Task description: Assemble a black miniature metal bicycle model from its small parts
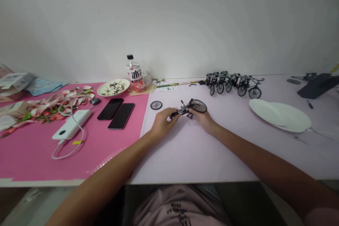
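Between my two hands is a dark miniature bicycle (183,108), partly assembled, with one spoked wheel (198,106) at its right end. My left hand (163,122) is closed on the bicycle's left end, thumb and fingers pinching it. My right hand (203,120) grips it from below near the attached wheel, its fingers largely hidden behind the model. On the table just beyond my left hand lies a loose spoked wheel (156,105), touching neither hand.
Several finished model bicycles (233,84) stand in a row at the back. White plates (280,116) and a dark box-like object (317,86) are to the right. On the pink left side are two phones (121,116), a power bank (72,124), a bottle (135,76) and a bowl (102,94).
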A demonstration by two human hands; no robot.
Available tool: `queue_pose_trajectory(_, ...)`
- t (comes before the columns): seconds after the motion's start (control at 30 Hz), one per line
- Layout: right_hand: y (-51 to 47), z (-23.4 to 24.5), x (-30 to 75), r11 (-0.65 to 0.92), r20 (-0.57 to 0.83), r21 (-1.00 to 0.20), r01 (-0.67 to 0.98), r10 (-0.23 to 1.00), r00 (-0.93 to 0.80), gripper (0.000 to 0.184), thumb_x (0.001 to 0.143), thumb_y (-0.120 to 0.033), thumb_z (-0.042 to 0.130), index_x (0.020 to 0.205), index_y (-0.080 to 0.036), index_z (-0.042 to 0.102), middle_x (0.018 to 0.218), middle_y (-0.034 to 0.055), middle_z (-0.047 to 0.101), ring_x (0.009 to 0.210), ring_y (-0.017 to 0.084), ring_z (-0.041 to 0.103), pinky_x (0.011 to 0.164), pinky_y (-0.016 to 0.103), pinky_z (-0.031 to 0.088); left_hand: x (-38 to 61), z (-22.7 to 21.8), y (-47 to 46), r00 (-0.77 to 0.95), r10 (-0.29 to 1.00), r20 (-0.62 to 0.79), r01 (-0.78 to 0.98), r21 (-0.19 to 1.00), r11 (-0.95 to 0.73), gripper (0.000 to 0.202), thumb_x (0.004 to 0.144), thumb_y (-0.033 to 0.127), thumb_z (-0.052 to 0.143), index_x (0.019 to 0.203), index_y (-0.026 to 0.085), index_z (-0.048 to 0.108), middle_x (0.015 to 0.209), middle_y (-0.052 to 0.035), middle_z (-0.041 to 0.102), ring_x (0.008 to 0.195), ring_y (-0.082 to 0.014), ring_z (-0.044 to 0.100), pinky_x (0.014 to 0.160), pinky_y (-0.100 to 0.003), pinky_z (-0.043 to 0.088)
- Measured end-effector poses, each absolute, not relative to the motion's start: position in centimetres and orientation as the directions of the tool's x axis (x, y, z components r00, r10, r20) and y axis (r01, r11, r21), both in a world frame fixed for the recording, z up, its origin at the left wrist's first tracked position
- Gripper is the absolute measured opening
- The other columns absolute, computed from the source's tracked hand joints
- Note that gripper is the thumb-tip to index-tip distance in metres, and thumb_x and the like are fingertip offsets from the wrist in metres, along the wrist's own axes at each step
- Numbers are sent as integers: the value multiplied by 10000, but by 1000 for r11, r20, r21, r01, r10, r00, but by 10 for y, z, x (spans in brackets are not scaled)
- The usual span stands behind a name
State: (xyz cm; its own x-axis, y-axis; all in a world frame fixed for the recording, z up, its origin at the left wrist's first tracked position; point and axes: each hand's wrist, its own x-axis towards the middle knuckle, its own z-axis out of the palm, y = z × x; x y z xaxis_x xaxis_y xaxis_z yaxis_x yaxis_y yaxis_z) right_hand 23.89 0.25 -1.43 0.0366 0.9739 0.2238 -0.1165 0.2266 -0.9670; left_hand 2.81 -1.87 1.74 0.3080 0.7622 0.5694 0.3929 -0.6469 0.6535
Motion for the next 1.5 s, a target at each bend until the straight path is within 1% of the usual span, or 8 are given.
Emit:
queue_pose_trajectory(0.17,1,-11,240,205,205,-969,-139,979,11,231,690,-355,678,894,-245,680,963,44,732,894,247,681,767,388,562,32,17,-18,204,860,468,299,807,-510,235,893,412,731,968,195,781,888,-58,774,785,-192,697,745,-297,555)
queue_pose_trajectory(0.33,-9,-1,238,183,197,-966,-182,979,-60,327,657,-232,672,981,-264,646,991,14,703,984,231,655,801,339,529,34,19,-16,146,938,314,133,933,-334,351,824,425,793,1050,157,774,1011,-86,789,834,-201,727,744,-287,571)
queue_pose_trajectory(0.43,-12,2,234,173,182,-975,-136,981,-62,392,650,-224,753,1013,-268,612,993,6,699,948,214,649,804,331,506,33,20,-15,143,946,290,106,946,-306,372,800,428,812,1040,146,771,990,-89,788,789,-189,716,705,-275,562)
queue_pose_trajectory(0.6,-11,-2,230,216,219,-974,-66,975,-33,402,700,-360,822,1008,-266,581,940,6,686,915,201,631,759,317,487,32,21,-13,145,959,245,53,965,-255,402,784,435,826,1033,126,763,920,-93,779,739,-188,715,664,-277,566)
queue_pose_trajectory(0.87,-15,2,231,225,228,-973,-40,970,-87,427,745,-453,829,1031,-259,578,899,-4,674,847,187,646,724,317,526,31,15,-6,165,971,171,-116,981,-153,571,692,527,891,1048,105,744,956,-115,789,851,-233,762,881,-390,623)
queue_pose_trajectory(1.03,-19,4,229,229,231,-973,-39,968,-94,504,719,-470,860,1060,-262,553,907,0,683,812,182,649,692,316,529,32,17,-8,174,972,161,-141,981,-137,585,663,533,908,1031,110,742,980,-110,786,838,-218,756,899,-404,628)
queue_pose_trajectory(1.3,-19,2,229,251,249,-968,10,966,-72,524,749,-475,845,1112,-269,529,935,9,688,790,178,632,684,317,519,30,20,-6,254,959,123,-127,988,-92,603,706,628,846,1012,116,752,1011,-119,777,833,-194,730,899,-381,603)
queue_pose_trajectory(1.5,-19,-2,231,258,257,-966,20,964,-65,505,778,-461,829,1129,-282,515,937,-3,676,792,176,630,695,316,513,27,24,-3,335,940,60,-90,995,-31,601,763,665,783,1004,115,752,1020,-141,784,844,-207,734,814,-337,589)
